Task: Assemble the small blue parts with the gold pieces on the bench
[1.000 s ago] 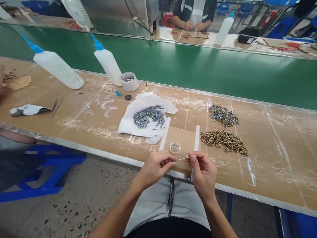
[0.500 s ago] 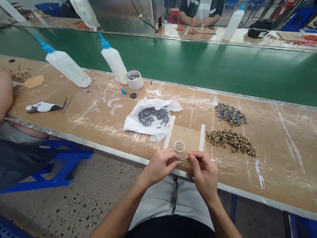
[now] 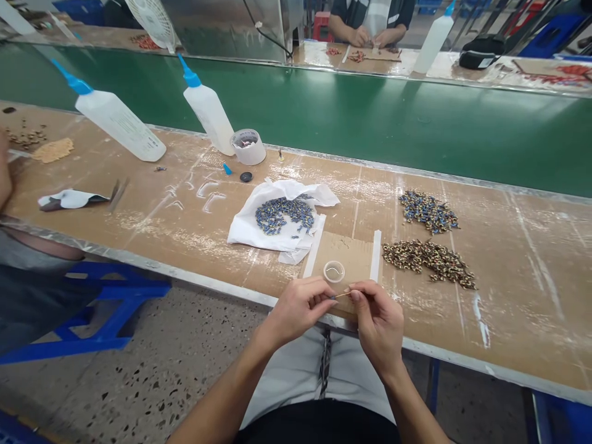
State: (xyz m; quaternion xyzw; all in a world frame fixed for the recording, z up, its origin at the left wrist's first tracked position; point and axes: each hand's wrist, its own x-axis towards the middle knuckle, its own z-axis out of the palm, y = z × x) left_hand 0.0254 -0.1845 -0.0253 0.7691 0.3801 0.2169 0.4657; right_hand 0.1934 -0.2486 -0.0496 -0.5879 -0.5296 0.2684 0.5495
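Observation:
My left hand is closed in a pinch on a small blue part, of which only a bit shows at the fingertips. Between thumb and forefinger my right hand grips a thin wooden stick, its far end meeting the blue part. Just beyond the fingers a small round clear dish stands on a cardboard piece edged with white tape. Left of it, a white cloth bears many small blue-and-brass parts.
To the right lie a pile of blue-and-brass parts and a pile of brass-coloured parts. Two blue-tipped bottles and a tape roll stand farther back. Beyond runs a green belt, with a co-worker's hands across it.
The whole view has shifted slightly to the left and up. Both hands keep nearly the same pose, with the stick still touching the blue part.

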